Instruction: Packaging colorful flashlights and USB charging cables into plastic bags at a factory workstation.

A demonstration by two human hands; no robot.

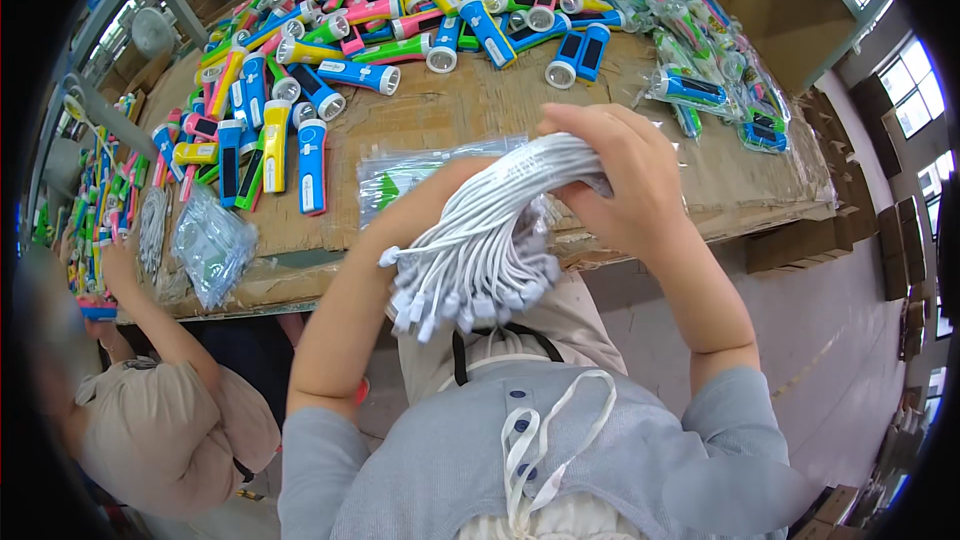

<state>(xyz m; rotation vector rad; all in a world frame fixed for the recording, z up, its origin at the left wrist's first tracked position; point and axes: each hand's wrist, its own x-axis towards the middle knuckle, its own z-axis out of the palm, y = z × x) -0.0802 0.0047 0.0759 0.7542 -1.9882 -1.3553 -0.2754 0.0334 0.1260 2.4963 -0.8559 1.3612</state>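
A thick bundle of white charging cables [500, 200] with small plugs at its lower ends hangs in front of my body. Its upper bend is gripped by my right hand [625, 175], thumb below and fingers over the top. My left hand [458, 176] reaches in behind the same bundle, so its fingers are hidden. Flat on the table edge, just beyond my left wrist, lie clear plastic bags [395, 178] with a green print.
Many colourful flashlights [375, 10] pile up across the cardboard-covered table [440, 115]. Bagged flashlights [695, 90] lie at the right. At left, a co-worker [180, 420] sits by more clear bags [212, 245] and a white cable bundle [153, 225]. Cardboard boxes [800, 250] stand beyond the table's right edge.
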